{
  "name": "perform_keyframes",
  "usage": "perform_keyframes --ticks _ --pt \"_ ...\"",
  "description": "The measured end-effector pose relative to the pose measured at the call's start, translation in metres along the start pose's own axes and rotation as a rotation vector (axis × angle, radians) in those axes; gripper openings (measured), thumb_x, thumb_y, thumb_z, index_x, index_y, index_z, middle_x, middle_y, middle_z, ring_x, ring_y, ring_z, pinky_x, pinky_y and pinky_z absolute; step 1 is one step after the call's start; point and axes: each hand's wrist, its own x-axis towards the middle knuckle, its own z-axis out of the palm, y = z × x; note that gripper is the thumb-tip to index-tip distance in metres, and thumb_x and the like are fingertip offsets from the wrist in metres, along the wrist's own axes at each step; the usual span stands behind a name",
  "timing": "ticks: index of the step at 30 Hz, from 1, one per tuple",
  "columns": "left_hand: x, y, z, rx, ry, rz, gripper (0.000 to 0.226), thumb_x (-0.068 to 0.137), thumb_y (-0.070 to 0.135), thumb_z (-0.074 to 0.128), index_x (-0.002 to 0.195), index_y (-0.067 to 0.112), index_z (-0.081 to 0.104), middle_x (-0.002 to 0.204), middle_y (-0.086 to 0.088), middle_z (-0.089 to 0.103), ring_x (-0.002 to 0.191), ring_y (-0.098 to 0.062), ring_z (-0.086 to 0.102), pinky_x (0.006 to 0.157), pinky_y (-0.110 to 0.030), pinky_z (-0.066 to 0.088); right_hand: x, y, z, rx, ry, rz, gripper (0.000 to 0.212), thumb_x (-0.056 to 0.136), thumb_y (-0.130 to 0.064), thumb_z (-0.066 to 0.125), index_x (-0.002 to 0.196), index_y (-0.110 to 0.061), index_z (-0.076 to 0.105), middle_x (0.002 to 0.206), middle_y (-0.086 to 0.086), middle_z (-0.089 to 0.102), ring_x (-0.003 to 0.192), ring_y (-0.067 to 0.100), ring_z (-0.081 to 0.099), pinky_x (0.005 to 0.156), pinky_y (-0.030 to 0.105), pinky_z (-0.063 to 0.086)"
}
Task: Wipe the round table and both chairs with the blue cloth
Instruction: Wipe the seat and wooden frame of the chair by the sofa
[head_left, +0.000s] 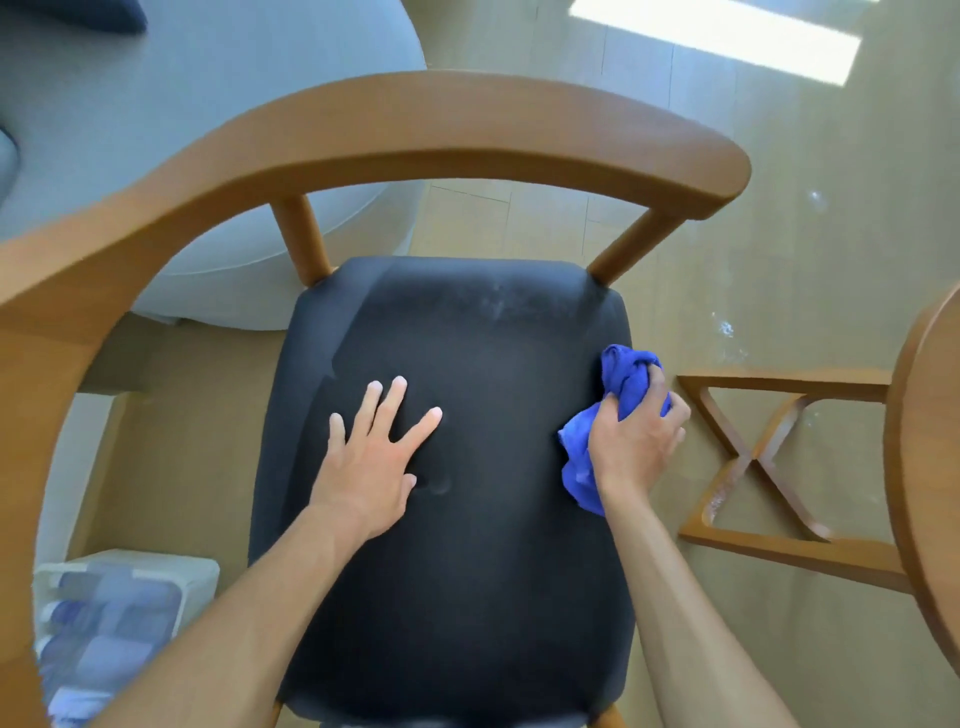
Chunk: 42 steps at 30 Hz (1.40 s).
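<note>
A wooden chair with a curved backrest (415, 119) and a dark padded seat (467, 545) fills the middle of the view. My left hand (371, 457) lies flat on the seat with its fingers spread. At the seat's right edge my right hand (636, 441) grips the bunched blue cloth (579, 457) and holds it against the cushion. The round wooden table (924, 467) shows only as a rim at the right edge, with its crossed wooden base (753, 457) on the floor beside the chair.
A grey upholstered sofa or pouf (182, 130) stands behind the chair at upper left. A white bin with a translucent bag (114, 634) sits on the floor at lower left. The floor is light wood, with a bright sun patch (727, 36) at the top.
</note>
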Motion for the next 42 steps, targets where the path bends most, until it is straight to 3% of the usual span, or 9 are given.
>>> perform_keyframes --ticks 9,14,18,21,24,28,31,38,42 --pt "0.001 0.000 0.013 -0.110 0.046 0.010 0.085 0.094 0.032 0.049 0.148 0.040 -0.017 0.143 -0.005 -0.050 0.140 -0.031 -0.033 0.115 -0.058 0.005 0.029 -0.096 0.062 -0.262 0.017 -0.093 0.054 0.091 -0.014 0.046 0.145 -0.019 0.036 0.149 0.017 0.029 0.113 0.039 0.040 0.086 0.041 0.039" --pt "0.003 0.003 0.014 -0.097 0.046 -0.017 0.091 0.093 0.031 0.049 0.141 0.035 -0.028 0.148 -0.008 -0.044 0.136 -0.031 -0.039 0.114 -0.059 0.001 -0.028 -0.146 0.097 -0.225 -0.196 -0.541 0.053 0.082 -0.010 0.056 0.135 -0.018 0.053 0.143 0.017 0.042 0.096 0.036 0.047 0.080 0.042 0.045" --pt "0.000 0.001 0.010 -0.150 0.048 -0.020 0.077 0.092 0.032 0.050 0.150 0.036 0.000 0.158 -0.008 -0.014 0.144 -0.031 -0.024 0.114 -0.058 -0.001 -0.059 -0.157 0.098 -0.183 -0.500 -1.037 0.051 0.071 -0.005 0.063 0.120 -0.019 0.065 0.129 0.012 0.057 0.087 0.034 0.052 0.071 0.043 0.048" --pt "-0.005 0.003 0.009 -0.144 0.070 -0.021 0.082 0.092 0.031 0.048 0.150 0.037 -0.010 0.154 -0.009 -0.032 0.142 -0.033 -0.027 0.113 -0.060 -0.005 -0.024 -0.143 0.079 -0.249 -0.550 -1.266 0.053 0.070 -0.004 0.058 0.119 -0.021 0.067 0.132 0.010 0.057 0.092 0.038 0.055 0.075 0.046 0.048" --pt "-0.013 0.005 0.010 -0.188 0.110 -0.017 0.081 0.092 0.021 0.045 0.150 0.035 -0.010 0.150 -0.009 -0.039 0.140 -0.032 -0.033 0.111 -0.059 -0.013 0.024 -0.114 0.057 -0.307 -0.327 -1.095 0.053 0.072 0.001 0.057 0.120 -0.019 0.067 0.136 0.014 0.054 0.100 0.043 0.056 0.082 0.048 0.047" --pt "-0.036 0.008 0.026 -0.223 0.102 0.155 0.079 0.089 0.004 0.040 0.151 0.025 -0.005 0.155 -0.007 -0.030 0.142 -0.030 -0.028 0.108 -0.046 -0.026 0.061 -0.100 0.051 -0.303 -0.077 -0.426 0.051 0.088 -0.007 0.053 0.138 -0.014 0.049 0.145 0.018 0.038 0.116 0.044 0.043 0.097 0.042 0.033" --pt "-0.046 0.010 0.033 -0.255 0.079 0.200 0.078 0.090 0.002 0.039 0.151 0.023 -0.005 0.156 -0.005 -0.029 0.139 -0.028 -0.033 0.106 -0.040 -0.029 0.042 -0.126 0.072 -0.329 -0.071 -0.375 0.052 0.091 -0.010 0.048 0.141 -0.020 0.044 0.149 0.011 0.035 0.116 0.040 0.041 0.095 0.042 0.034" --pt "-0.045 0.005 0.034 -0.203 0.057 0.221 0.076 0.095 0.019 0.041 0.151 0.022 -0.011 0.152 -0.006 -0.034 0.138 -0.029 -0.037 0.104 -0.040 -0.031 -0.076 -0.182 0.122 -0.319 -0.257 -0.785 0.055 0.081 -0.004 0.051 0.133 -0.022 0.054 0.142 0.007 0.046 0.104 0.036 0.047 0.077 0.041 0.039" --pt "-0.050 0.006 0.034 -0.230 0.084 0.233 0.067 0.097 0.017 0.033 0.153 0.019 -0.005 0.158 -0.005 -0.022 0.144 -0.029 -0.025 0.104 -0.042 -0.031 -0.147 -0.170 0.119 -0.289 -0.540 -1.330 0.054 0.061 -0.002 0.064 0.111 -0.024 0.067 0.121 0.004 0.061 0.089 0.034 0.055 0.064 0.036 0.038"
